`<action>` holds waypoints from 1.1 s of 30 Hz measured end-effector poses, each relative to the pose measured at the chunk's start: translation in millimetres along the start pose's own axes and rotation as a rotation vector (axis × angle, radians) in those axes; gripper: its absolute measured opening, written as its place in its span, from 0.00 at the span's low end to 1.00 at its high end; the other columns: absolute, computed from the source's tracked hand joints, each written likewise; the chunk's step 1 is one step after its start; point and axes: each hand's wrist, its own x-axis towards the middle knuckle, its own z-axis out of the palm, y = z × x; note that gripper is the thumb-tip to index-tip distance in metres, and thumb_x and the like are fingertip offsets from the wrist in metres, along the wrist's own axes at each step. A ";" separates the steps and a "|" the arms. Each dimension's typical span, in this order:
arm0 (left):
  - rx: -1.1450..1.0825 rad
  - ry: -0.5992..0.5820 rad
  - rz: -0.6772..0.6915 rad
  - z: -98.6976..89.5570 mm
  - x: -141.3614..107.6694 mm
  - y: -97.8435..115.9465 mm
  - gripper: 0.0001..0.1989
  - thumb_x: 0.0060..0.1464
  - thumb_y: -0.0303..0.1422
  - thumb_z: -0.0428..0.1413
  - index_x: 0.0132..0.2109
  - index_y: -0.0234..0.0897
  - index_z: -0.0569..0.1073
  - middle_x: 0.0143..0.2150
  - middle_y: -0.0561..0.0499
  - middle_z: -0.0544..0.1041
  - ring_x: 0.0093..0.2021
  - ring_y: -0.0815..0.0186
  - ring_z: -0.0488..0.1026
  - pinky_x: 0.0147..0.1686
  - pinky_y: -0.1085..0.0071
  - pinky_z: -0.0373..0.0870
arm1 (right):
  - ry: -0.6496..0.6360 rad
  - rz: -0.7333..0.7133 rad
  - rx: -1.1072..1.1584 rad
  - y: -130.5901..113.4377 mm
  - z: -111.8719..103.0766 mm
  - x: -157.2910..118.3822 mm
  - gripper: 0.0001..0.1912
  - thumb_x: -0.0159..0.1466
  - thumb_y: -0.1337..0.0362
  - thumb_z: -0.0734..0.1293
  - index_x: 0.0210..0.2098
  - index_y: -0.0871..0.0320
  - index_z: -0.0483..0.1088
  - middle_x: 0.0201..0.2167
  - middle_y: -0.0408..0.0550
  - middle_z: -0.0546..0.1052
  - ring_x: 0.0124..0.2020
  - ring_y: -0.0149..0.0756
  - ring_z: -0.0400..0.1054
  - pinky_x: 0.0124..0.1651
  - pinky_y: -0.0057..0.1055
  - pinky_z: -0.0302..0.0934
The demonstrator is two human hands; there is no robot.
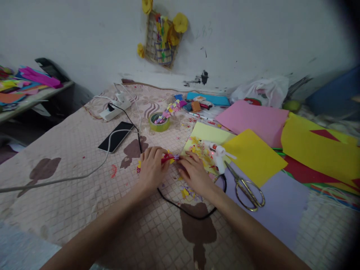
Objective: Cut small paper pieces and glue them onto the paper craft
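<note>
My left hand [153,165] is closed around a narrow red strip [168,157] decorated with small yellow and purple pieces. One end of the strip sticks out left of my hand; its middle shows between the two hands. At the strip's right end, my right hand [194,170] pinches with bent fingers, touching a small purple piece [176,157]. A white glue gun [219,159] with a lit red spot lies right of my right hand, beside yellow scraps [197,150] on a pale yellow sheet [209,134]. More scraps [187,193] lie below that hand.
Gold-handled scissors [249,193] rest on a lilac sheet [281,210]. A roll of tape [159,123] holds up another decorated strip [171,110]. A phone [116,137] and a power strip [115,110] lie left. The black cord [182,212] loops near my wrists.
</note>
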 end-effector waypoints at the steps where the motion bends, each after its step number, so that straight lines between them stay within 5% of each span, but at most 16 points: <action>1: -0.010 0.021 -0.005 -3.2 -1.7 -1.1 0.10 0.52 0.32 0.55 0.43 0.38 0.68 0.43 0.45 0.72 0.45 0.56 0.64 0.42 0.60 0.59 | -0.002 -0.002 0.004 0.4 -0.6 0.1 0.12 0.62 0.69 0.60 0.44 0.58 0.69 0.47 0.53 0.72 0.57 0.50 0.52 0.52 0.51 0.55; 8: -0.124 0.096 0.005 -29.6 -28.9 0.0 0.05 0.54 0.30 0.54 0.39 0.39 0.70 0.41 0.49 0.73 0.44 0.60 0.65 0.44 0.61 0.59 | 0.028 -0.034 0.057 7.3 -6.6 2.4 0.14 0.59 0.75 0.59 0.42 0.59 0.70 0.47 0.52 0.72 0.54 0.46 0.56 0.55 0.47 0.54; 19: -0.433 -0.354 0.067 -19.3 -59.1 29.0 0.05 0.54 0.28 0.52 0.39 0.39 0.69 0.38 0.48 0.72 0.40 0.62 0.68 0.41 0.65 0.66 | 0.116 0.010 0.228 3.9 -36.7 -38.9 0.13 0.64 0.70 0.57 0.46 0.55 0.66 0.44 0.51 0.72 0.48 0.39 0.64 0.50 0.40 0.60; 27: -0.433 -0.417 0.164 -14.2 -54.9 33.0 0.10 0.54 0.22 0.48 0.40 0.39 0.70 0.40 0.48 0.70 0.42 0.63 0.66 0.43 0.65 0.66 | 0.122 0.097 0.295 -4.6 -38.7 -64.2 0.10 0.63 0.70 0.58 0.40 0.55 0.67 0.38 0.49 0.73 0.39 0.36 0.67 0.39 0.31 0.63; 33: -0.365 -0.431 0.105 -14.1 -57.0 38.1 0.03 0.53 0.32 0.54 0.34 0.37 0.68 0.37 0.49 0.69 0.40 0.61 0.65 0.40 0.63 0.65 | 0.111 0.138 0.306 -10.4 -35.5 -63.1 0.08 0.63 0.70 0.58 0.37 0.56 0.67 0.34 0.48 0.72 0.36 0.35 0.66 0.36 0.30 0.62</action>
